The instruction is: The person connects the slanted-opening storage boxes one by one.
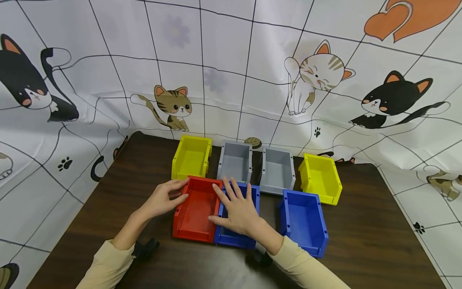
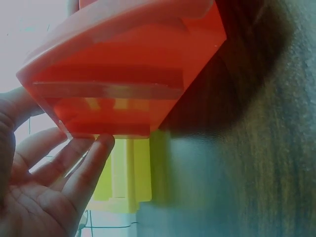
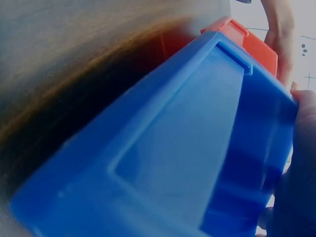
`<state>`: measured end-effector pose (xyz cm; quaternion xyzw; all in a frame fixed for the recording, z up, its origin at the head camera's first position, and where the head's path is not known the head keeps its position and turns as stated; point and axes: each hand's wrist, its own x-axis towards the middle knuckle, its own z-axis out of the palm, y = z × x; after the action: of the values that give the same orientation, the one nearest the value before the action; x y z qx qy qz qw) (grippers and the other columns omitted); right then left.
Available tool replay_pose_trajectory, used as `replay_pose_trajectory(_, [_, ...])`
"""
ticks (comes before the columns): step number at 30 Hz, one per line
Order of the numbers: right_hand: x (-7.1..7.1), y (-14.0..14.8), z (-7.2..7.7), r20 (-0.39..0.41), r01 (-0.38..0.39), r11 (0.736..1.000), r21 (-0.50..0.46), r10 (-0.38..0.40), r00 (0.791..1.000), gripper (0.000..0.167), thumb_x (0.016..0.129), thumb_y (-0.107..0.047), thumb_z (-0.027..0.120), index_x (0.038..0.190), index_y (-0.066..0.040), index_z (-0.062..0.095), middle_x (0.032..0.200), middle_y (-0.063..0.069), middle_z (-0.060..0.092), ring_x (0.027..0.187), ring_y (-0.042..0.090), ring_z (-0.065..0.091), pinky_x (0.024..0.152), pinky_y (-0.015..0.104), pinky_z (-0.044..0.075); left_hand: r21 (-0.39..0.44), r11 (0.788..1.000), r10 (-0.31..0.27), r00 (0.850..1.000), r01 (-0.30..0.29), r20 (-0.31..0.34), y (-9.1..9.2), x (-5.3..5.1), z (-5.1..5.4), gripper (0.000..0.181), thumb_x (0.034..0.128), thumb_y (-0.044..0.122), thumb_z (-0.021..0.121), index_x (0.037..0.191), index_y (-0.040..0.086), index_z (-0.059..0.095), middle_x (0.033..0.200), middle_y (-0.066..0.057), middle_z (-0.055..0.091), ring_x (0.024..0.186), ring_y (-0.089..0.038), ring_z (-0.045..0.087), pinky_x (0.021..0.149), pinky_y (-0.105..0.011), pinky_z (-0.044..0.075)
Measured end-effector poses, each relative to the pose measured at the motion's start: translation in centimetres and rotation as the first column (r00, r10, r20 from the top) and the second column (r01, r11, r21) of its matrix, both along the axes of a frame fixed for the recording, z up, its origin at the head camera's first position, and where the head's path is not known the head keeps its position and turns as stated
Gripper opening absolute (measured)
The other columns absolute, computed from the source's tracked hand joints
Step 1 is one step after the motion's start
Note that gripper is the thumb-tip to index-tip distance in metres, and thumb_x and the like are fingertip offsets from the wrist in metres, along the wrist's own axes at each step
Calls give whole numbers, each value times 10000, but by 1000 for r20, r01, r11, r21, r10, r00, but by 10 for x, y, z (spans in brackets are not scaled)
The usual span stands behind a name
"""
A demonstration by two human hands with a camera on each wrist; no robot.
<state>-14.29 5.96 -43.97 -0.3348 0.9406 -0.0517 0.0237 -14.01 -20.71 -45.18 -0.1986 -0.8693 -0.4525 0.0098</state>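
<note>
In the head view the left hand [image 1: 161, 200] is at the left wall of a red bin [image 1: 196, 212], thumb and fingers bent around its upper left edge. The left wrist view shows its fingertips touching the red bin [image 2: 113, 74]. The right hand [image 1: 238, 210] lies spread over a blue bin [image 1: 234, 237] that stands side by side with the red one, its thumb reaching toward the red bin. Part of this blue bin is hidden under the hand. In the right wrist view the blue bin [image 3: 177, 133] appears large, with the hand at its right edge.
Behind stand a yellow bin [image 1: 191, 158], two grey bins [image 1: 235, 160] [image 1: 278, 170] and another yellow bin [image 1: 321, 176]. A second blue bin [image 1: 304, 224] stands at the right. A cat-patterned cloth [image 1: 223, 80] hangs behind the dark wooden table [image 1: 364, 241].
</note>
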Motion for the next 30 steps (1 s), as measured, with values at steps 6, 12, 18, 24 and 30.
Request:
replay_pose_trajectory(6, [-2,3,0,10,-20,999,-47,20,1000,851,849,-709,389,1519,-259,121,1568,93,67,1424,304,33,1035,705,1,12,1000,4,1000,-4,-2,1,0,0,526,847,25,672,1319,-88,470,1216,-242,553,1080,-372,566,826,-405,518])
replay_pose_trajectory(12, [-4,5,1,38,-34,998,-58,36,999,869,833,-719,407,1518,-260,132,1570,70,53,1427,277,2,1010,708,-78,14,1000,6,1000,-6,22,2,1,3,530,849,32,671,1324,-83,467,1222,-236,552,1089,-368,562,833,-402,515])
replay_pose_trajectory(18, [-5,3,4,-3,-36,999,-28,36,999,874,834,-726,389,1518,-251,124,1565,73,99,1428,250,39,1019,715,-41,32,999,9,1000,-9,14,1,0,1,523,852,33,669,1323,-78,472,1240,-242,544,1104,-367,556,834,-406,513])
replay_pose_trajectory(24, [-4,4,4,-21,-31,999,-11,31,999,860,840,-726,374,1517,-252,136,1562,83,117,1425,257,84,1032,710,-4,20,1000,14,1000,-14,6,2,0,0,519,850,18,666,1322,-78,473,1228,-235,551,1095,-362,561,829,-400,517])
replay_pose_trajectory(30, [-2,2,4,0,-38,999,6,38,999,851,846,-720,371,1517,-248,145,1564,97,99,1426,266,69,1036,707,18,-1,1000,20,1000,-20,11,2,2,1,527,843,14,671,1322,-80,472,1236,-239,546,1093,-372,560,827,-408,517])
